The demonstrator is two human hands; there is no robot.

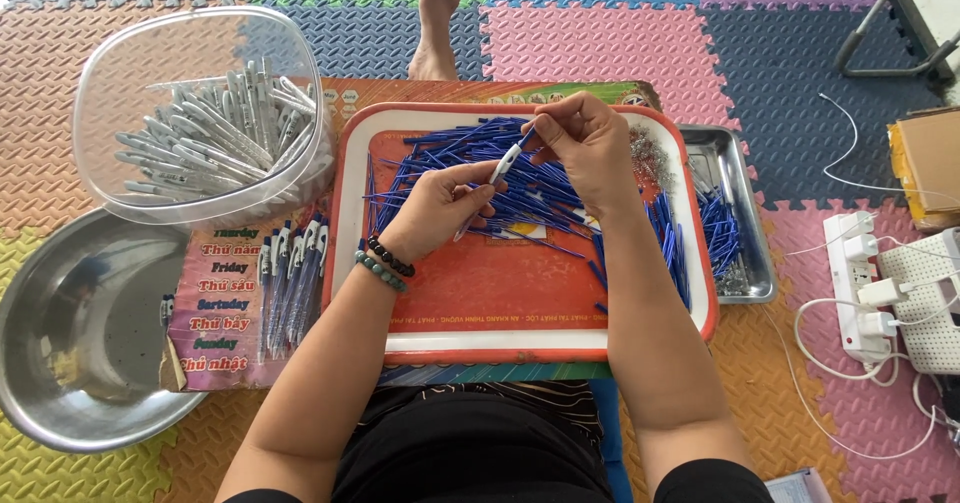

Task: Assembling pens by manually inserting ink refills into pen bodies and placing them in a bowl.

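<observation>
Hands point(520, 173) grip one pen barrel point(505, 163), apparently inserting a blue refill point(527, 138).

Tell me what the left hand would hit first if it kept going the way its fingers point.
The left hand points up and right along the white pen barrel it holds. Going on, it would likely first meet the right hand at the barrel's far end; depth is unclear.

Brown cardboard box point(930, 163) at right; colourful printed poster point(225, 303) under the trays.
</observation>
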